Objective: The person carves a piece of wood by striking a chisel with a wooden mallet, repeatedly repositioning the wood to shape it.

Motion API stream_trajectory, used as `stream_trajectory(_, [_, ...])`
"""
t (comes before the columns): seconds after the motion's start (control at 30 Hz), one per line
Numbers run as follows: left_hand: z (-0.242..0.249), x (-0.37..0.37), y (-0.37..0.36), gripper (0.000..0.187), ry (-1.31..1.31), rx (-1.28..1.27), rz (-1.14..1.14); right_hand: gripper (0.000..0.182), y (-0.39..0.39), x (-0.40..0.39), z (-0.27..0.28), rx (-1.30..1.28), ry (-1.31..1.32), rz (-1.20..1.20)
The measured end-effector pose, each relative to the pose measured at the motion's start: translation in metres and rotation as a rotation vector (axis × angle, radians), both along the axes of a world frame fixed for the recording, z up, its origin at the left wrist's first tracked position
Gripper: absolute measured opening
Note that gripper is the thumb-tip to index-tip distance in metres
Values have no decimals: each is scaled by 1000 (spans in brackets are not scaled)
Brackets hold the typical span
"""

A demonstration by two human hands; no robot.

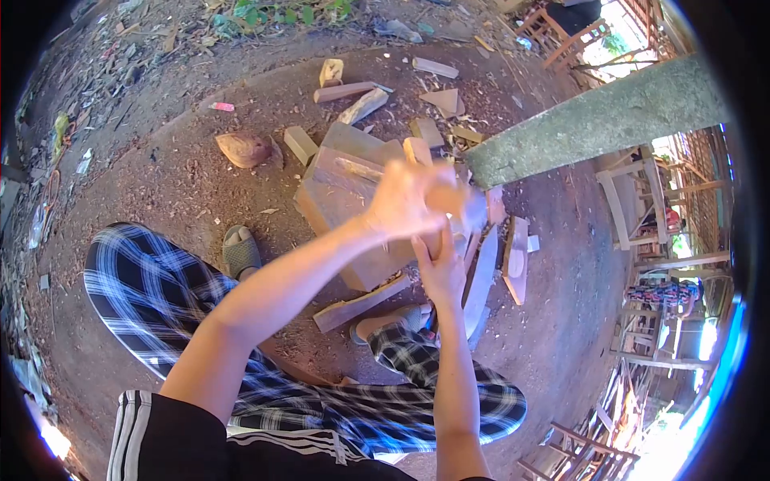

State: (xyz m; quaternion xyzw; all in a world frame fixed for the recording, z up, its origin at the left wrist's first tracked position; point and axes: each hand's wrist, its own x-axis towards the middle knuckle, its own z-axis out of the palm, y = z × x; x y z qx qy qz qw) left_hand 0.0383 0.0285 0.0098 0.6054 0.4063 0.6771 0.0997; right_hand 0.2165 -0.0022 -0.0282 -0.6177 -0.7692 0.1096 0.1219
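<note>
My left hand (405,200), smeared by motion, is raised over a large wooden block (361,260). Its fingers curl at a blurred brown wooden piece (449,198), whose exact kind I cannot make out. Just below it, my right hand (443,276) closes its thumb and fingers round a brown piece of wood (434,240) that rises toward the left hand. Whether the two brown parts are one object is hidden by blur and by the left hand. A carved wooden strip (358,168) lies on top of the block.
A thick grey post (593,120) slants in from the upper right, close to my hands. Wood offcuts (345,92) and a rounded brown husk (243,150) lie on the dirt floor. Long boards (484,268) lie right of the block. Wooden chair frames (634,200) stand farther right.
</note>
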Motion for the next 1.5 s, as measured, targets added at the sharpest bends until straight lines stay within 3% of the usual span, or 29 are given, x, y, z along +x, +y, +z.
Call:
stream_trajectory(0.07, [21, -18, 18, 18, -219, -69, 7, 71, 0, -3, 8, 3, 41, 7])
stream_trajectory(0.2, [45, -45, 28, 18, -339, -186, 83, 71, 0, -4, 4, 66, 109, 56])
stream_trajectory(0.3, [47, -49, 21, 20, -434, -321, -56, 71, 0, -4, 2, 45, 110, 36])
stream_trajectory(0.53, [49, -32, 18, 27, -329, -205, -32, 71, 0, -5, 4, 41, 99, 31])
stream_trajectory(0.9, [55, -28, 37, 34, -224, -344, -92, 71, -1, -3, -2, 80, 168, 72])
stream_trajectory(1.5, [46, -25, 40, 29, -188, -305, -73, 73, -4, -8, 3, -32, 309, -10])
